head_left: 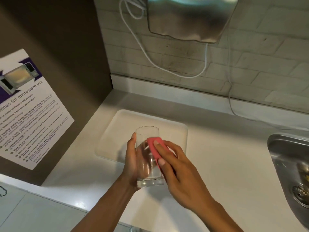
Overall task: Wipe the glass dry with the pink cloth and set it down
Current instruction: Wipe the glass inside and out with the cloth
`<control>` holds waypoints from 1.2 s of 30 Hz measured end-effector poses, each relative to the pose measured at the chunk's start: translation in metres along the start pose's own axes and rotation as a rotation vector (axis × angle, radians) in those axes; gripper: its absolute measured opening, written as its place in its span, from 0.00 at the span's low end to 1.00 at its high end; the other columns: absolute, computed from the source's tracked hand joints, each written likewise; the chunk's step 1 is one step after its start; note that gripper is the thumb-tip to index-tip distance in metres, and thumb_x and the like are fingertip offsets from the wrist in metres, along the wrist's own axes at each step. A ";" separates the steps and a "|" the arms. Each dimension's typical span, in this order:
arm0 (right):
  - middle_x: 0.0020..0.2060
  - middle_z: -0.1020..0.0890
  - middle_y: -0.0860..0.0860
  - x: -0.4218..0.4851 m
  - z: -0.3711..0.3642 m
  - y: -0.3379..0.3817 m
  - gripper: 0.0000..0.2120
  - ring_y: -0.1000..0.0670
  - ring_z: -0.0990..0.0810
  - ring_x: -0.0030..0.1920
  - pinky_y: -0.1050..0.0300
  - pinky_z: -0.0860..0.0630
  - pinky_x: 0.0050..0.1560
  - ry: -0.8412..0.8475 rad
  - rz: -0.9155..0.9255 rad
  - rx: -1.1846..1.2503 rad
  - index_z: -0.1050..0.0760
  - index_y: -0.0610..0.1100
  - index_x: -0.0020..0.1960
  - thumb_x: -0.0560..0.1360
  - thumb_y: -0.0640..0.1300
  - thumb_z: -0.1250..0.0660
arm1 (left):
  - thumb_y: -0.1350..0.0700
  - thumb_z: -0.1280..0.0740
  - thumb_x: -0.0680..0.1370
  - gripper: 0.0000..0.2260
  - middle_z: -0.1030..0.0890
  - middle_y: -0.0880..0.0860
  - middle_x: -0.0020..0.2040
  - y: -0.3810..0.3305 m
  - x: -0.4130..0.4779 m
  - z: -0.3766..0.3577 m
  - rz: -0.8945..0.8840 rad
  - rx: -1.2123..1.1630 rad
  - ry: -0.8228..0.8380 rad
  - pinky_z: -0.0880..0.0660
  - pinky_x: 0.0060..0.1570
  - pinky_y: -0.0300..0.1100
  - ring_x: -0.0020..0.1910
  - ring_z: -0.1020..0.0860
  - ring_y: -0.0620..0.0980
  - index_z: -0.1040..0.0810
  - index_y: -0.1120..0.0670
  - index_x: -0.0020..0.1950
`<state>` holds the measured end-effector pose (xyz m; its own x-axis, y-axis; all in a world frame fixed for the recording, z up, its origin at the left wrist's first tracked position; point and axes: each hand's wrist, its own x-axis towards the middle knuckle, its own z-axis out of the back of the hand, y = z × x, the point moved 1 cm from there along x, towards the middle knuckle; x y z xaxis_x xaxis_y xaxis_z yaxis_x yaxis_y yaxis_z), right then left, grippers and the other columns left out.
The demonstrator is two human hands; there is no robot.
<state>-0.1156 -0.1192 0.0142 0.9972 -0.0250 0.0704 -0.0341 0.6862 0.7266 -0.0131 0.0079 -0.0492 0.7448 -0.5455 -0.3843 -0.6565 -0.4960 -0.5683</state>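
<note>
A clear drinking glass (148, 164) is held upright above the white counter, its thick base toward me. My left hand (131, 158) wraps around its left side and back. My right hand (177, 166) presses a folded pink cloth (156, 148) against the glass's right outer wall, fingers flat on the cloth. The glass looks empty.
A white tray (113, 139) lies on the counter (225, 156) just behind the glass. A steel sink (287, 161) is at the right edge. A brown panel with a microwave notice (28, 111) stands left. A white cable (168, 69) hangs on the brick wall under a metal unit (189, 17).
</note>
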 end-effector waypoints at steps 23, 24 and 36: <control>0.76 0.37 0.69 -0.017 0.002 -0.005 0.20 0.65 0.33 0.73 0.64 0.26 0.68 -0.019 0.070 -0.014 0.36 0.68 0.77 0.86 0.57 0.48 | 0.26 0.37 0.75 0.34 0.17 0.61 0.51 0.008 -0.001 -0.006 -0.012 -0.011 -0.178 0.21 0.52 0.55 0.47 0.17 0.60 0.17 0.56 0.57; 0.77 0.38 0.69 -0.021 -0.001 -0.002 0.20 0.65 0.33 0.73 0.67 0.26 0.66 -0.003 0.099 -0.037 0.36 0.69 0.77 0.86 0.57 0.49 | 0.27 0.38 0.75 0.34 0.17 0.61 0.52 0.007 -0.001 -0.005 -0.023 -0.018 -0.178 0.21 0.51 0.54 0.47 0.17 0.59 0.17 0.56 0.57; 0.77 0.36 0.69 -0.041 -0.004 -0.012 0.20 0.66 0.34 0.74 0.70 0.32 0.69 0.028 0.094 -0.016 0.35 0.69 0.76 0.86 0.60 0.49 | 0.29 0.38 0.77 0.32 0.18 0.59 0.46 0.002 0.000 0.001 -0.055 -0.090 -0.189 0.18 0.40 0.47 0.40 0.17 0.56 0.17 0.58 0.52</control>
<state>-0.1556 -0.1234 0.0005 0.9911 0.0608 0.1186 -0.1272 0.6960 0.7067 -0.0142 0.0081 -0.0509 0.7835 -0.3840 -0.4885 -0.6158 -0.5848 -0.5280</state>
